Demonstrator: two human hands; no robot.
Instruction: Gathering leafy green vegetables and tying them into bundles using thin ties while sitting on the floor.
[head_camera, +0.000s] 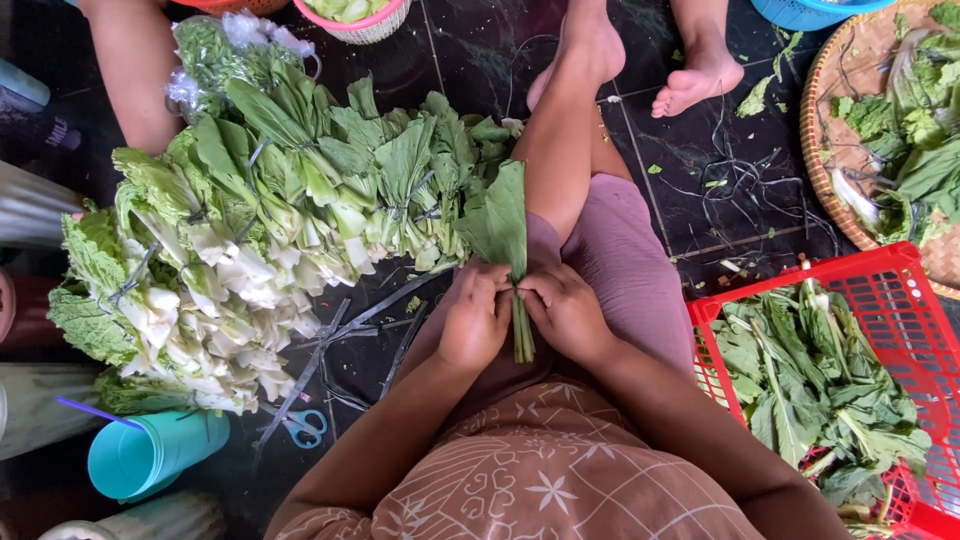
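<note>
Two hands meet over the lap, both closed on one small bundle of leafy greens (512, 250). Left hand (475, 318) has its fingers curled tight round the stems from the left; right hand (565, 312) grips the same stems from the right, knuckles nearly touching the left's. Stems stick out below the fingers toward the body, leaves fan out above them, away from the body. Whether a tie sits under the fingers, can't tell.

Left of the left fingers, well apart: big pile of bundled greens (260, 230) with pale stalks, lying on the dark floor (700, 170). Below that pile, near the left forearm, blue-handled scissors (305, 425) and a stack of teal cups (150, 455). Dark strips lie between pile and left hand.

Right of the right fingers: red plastic crate (880, 290) with loose greens inside. Beyond it, up-right, woven tray (820, 130) with more greens. Above the fingers, another person's bare foot (695, 80) on the floor, apart from the hands. Pink basket (360, 25) at top edge, far up-left.
</note>
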